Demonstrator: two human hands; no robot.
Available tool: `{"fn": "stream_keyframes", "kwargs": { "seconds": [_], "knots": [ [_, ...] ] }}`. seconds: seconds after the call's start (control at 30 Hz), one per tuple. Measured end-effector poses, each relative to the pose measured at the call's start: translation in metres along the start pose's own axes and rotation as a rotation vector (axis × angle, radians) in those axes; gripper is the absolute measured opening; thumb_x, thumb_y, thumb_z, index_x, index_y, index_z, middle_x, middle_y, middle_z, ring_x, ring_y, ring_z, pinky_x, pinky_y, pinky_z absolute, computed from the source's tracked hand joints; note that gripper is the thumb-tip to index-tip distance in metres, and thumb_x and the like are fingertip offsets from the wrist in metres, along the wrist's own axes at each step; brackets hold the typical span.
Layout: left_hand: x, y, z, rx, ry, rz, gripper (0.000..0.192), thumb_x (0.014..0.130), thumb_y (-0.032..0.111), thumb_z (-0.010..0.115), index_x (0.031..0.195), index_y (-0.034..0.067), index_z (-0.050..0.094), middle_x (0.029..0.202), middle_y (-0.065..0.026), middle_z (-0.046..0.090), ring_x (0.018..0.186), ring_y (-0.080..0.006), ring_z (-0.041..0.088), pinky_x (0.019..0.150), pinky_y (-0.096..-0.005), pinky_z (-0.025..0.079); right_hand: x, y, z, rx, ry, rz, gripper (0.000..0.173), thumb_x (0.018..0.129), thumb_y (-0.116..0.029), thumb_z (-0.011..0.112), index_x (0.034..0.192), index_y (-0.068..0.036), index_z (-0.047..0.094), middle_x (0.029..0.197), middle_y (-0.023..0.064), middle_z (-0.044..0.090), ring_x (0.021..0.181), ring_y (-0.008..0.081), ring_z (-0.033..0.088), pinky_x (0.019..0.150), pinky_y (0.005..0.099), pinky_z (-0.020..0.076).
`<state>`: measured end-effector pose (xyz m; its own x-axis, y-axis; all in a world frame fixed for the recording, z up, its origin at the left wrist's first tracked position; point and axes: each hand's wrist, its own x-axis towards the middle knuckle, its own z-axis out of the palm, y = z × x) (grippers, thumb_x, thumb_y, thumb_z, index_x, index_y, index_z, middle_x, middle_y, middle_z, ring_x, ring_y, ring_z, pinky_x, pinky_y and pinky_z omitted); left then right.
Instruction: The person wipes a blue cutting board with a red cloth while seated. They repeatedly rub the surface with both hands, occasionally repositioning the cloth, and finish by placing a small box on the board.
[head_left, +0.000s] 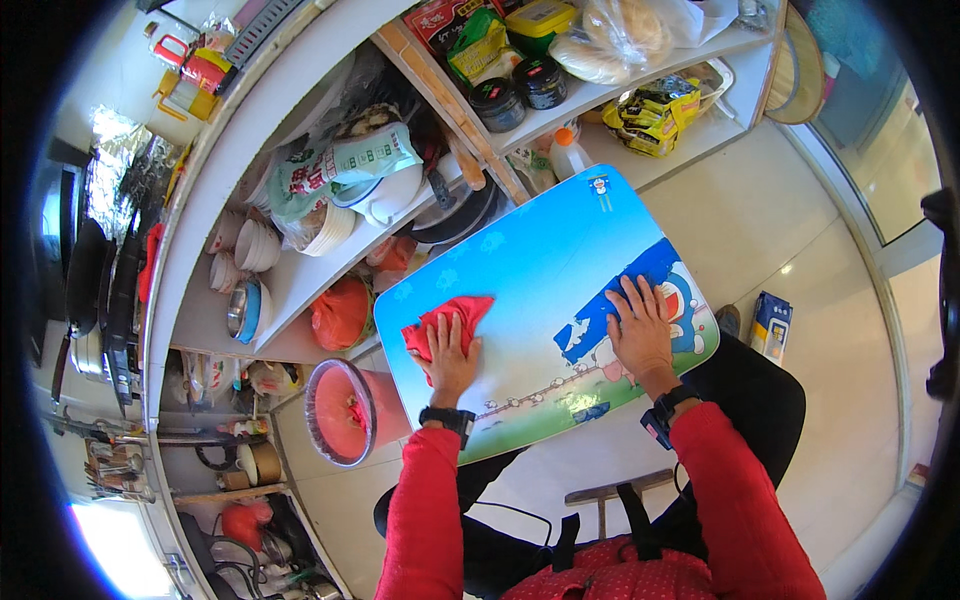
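A small folding table with a cartoon-printed top (480, 262) stands across my lap, its surface glossy in places. My left hand (450, 356) presses a crumpled red cloth (454, 315) against the left part of the tabletop. Part of the cloth is hidden under the fingers. On the right part, my right hand (643, 341) lies flat with fingers apart and nothing in it. It partly covers a ragged dark blue patch (596, 304) of the print. Another dark blue patch (591, 412) shows near the close edge.
A pink lined trash bin (319, 427) stands left of the table. Beyond are shelves (307, 300) with bowls, pans, bags and jars. A blue-and-white packet (770, 328) lies on the tiled floor at right, near a shoe (727, 319).
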<state>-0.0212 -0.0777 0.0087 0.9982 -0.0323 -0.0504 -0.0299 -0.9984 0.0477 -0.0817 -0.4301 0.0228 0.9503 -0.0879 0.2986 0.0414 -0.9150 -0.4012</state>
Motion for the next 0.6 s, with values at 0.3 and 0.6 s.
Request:
{"fn": "stream_keyframes", "kwargs": {
  "seconds": [0.3,0.6],
  "knots": [
    [-0.097,0.107,-0.005,0.01,-0.014,0.277,0.073,0.09,0.051,0.056,0.153,0.023,0.032,0.162,-0.0054,0.023,0.149,-0.032,0.017,0.107,-0.0765,0.006,-0.002,0.002,-0.002,-0.007,0.014,-0.001,0.035,0.094,-0.026,0.056,0.127,-0.016,0.058,0.145,0.0116,0.045,0.138,0.0338,0.035,0.117,0.0503,0.0207],
    [-0.082,0.137,-0.018,0.032,-0.041,0.591,0.059,0.094,0.048,0.052,0.148,0.028,0.042,0.157,-0.0027,0.033,0.148,-0.0277,0.021,0.109,-0.0739,0.006,-0.001,0.001,0.001,-0.027,0.009,-0.006,0.036,0.093,-0.027,0.056,0.127,-0.016,0.058,0.145,0.0115,0.046,0.138,0.0328,0.035,0.117,0.0504,0.0207]
  ]
}}
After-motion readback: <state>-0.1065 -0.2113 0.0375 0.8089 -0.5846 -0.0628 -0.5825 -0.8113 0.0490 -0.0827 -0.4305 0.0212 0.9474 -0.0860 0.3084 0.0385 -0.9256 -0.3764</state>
